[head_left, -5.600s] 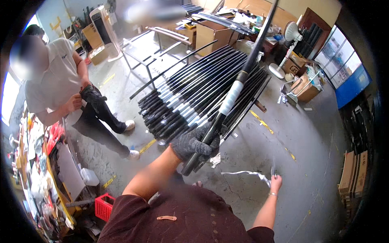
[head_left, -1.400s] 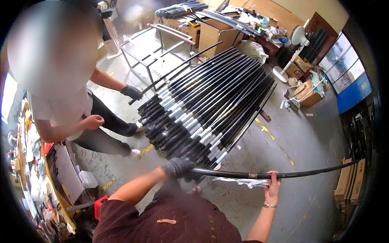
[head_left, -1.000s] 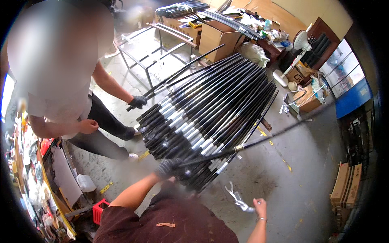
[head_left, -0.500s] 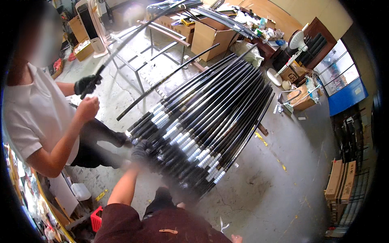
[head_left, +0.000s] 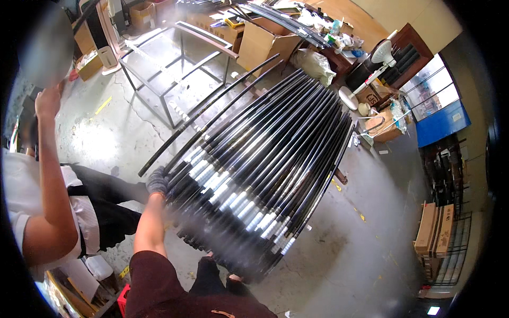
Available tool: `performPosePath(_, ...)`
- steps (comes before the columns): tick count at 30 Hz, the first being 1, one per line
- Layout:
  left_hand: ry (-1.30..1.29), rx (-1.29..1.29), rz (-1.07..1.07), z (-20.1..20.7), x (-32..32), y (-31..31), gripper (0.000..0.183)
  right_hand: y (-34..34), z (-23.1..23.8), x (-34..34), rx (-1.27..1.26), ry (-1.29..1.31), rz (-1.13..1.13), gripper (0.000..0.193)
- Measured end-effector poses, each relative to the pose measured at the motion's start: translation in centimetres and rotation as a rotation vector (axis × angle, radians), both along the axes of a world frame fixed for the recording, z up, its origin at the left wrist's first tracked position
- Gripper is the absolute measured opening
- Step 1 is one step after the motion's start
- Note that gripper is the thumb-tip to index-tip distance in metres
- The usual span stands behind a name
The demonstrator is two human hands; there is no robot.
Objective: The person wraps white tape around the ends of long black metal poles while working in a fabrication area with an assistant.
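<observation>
Many long black rods (head_left: 286,143) lie side by side in a fanned row, with pale silvery bands near their lower ends. At the row's left edge my left hand (head_left: 157,181), in a grey glove, is closed round the lower end of a black rod that lies a little apart from the rest. One more separate rod (head_left: 207,114) lies just left of it, roughly parallel. The nearest rod ends are blurred by a smear in the picture. My right hand is out of view.
A co-worker in a white shirt (head_left: 50,212) stands close on the left, one arm raised. Beyond the rods are a metal frame (head_left: 167,98), a cardboard box (head_left: 265,45) and a white fan (head_left: 383,53). Flat cartons (head_left: 435,228) stand at the right.
My left hand has moved left and up from the banded ends to the row's left edge. A second rod now lies apart there. The co-worker's long rod has swung toward the upper left.
</observation>
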State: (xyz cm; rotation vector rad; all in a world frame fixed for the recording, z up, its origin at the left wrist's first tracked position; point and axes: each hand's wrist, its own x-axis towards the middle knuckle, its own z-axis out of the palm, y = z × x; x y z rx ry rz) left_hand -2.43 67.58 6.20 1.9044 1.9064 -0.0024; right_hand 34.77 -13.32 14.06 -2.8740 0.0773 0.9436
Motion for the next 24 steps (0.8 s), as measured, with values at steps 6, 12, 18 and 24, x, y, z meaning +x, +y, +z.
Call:
performPosePath(6,0.036,0.247,0.017,-3.0,-2.0,2.1,0.043,0.7,0.5,-1.2,-0.048,0.011,0.007,0.034)
performPosePath(12,0.115,0.187,0.194,-2.6,-4.6,1.4,0.047,0.4,0.8,-1.4,-0.067,-0.005,0.011,0.033)
performPosePath(18,0.263,0.198,0.273,-4.0,-5.5,0.4,0.043,-3.4,0.6,-2.3,-0.077,-0.054,0.032,0.033)
performPosePath(24,0.199,0.514,0.117,-4.1,-6.1,-2.4,0.041,2.7,2.8,0.4,0.104,0.005,0.048,0.028)
